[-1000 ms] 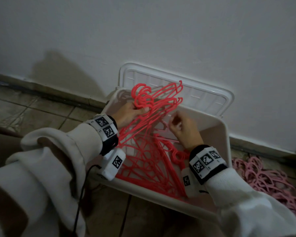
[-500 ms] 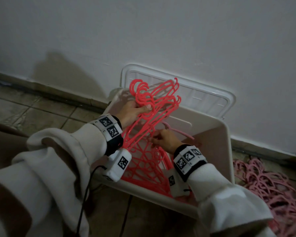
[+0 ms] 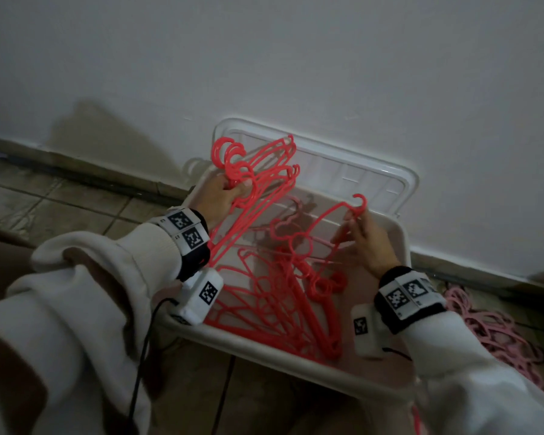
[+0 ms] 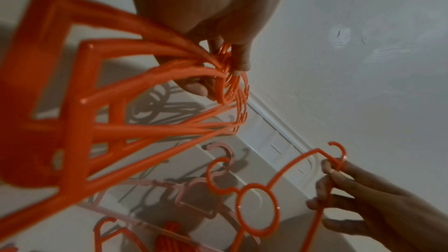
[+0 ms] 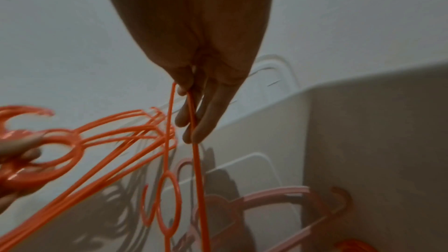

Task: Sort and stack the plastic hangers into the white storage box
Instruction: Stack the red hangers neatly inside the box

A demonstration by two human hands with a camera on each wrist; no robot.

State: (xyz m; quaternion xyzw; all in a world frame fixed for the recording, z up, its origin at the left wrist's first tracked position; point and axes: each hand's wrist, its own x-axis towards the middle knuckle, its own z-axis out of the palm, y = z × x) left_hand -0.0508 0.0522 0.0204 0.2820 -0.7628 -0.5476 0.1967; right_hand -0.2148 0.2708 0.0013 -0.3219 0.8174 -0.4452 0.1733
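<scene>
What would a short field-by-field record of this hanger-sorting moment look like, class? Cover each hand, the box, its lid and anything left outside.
left hand: grips a bunch of red hangers near their hooks, raised over the box
right hand: pinches a single red hanger at one end
white storage box: on the tiled floor by the wall, more red hangers lying inside
lid: leaning on the wall behind the box
pink hangers: heaped on the floor, right of the box
</scene>
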